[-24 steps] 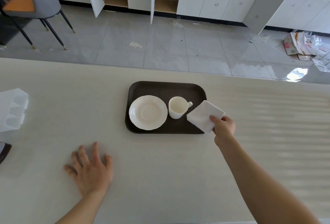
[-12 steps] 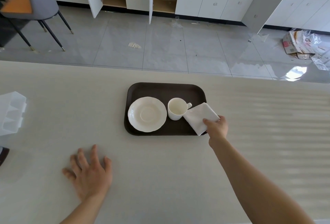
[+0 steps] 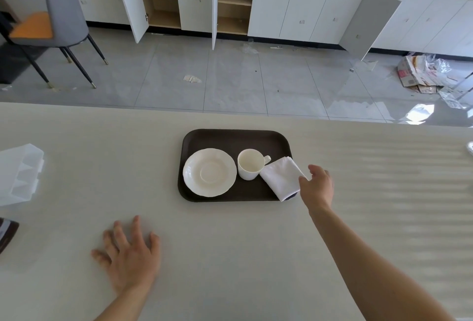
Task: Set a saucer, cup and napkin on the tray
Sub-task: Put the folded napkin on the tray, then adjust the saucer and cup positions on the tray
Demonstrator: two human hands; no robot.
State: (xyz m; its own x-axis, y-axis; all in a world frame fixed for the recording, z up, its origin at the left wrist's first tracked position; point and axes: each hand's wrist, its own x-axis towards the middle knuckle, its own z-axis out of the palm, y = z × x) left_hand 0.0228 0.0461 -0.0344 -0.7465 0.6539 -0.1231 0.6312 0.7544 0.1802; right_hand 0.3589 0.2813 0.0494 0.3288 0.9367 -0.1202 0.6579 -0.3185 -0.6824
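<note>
— Where was the folded white napkin point(image 3: 281, 178) just then?

— Lying on the dark brown tray point(image 3: 231, 138), its near corner hanging over the rim, just off the fingertips point(image 3: 303, 180) of the right hand point(image 3: 317, 187). Those fingers were spread and loose, gripping nothing; whether they touched the cloth I couldn't tell.

— And the rest?

— Beyond the napkin from those fingers stood the white cup point(image 3: 249, 167), its handle touching the cloth, then the scalloped saucer point(image 3: 209, 172) beside it, the cup not on it.

— So which step?

— The last, I'd say: letting go of the napkin. The next move might call for nudging that corner inside the rim.

— The other hand?

— The left hand point(image 3: 129, 256) lay flat, fingers splayed, on the pale table point(image 3: 230, 256). Past it were grey floor tiles, white cabinets with doors ajar, a grey chair point(image 3: 61, 13).
</note>
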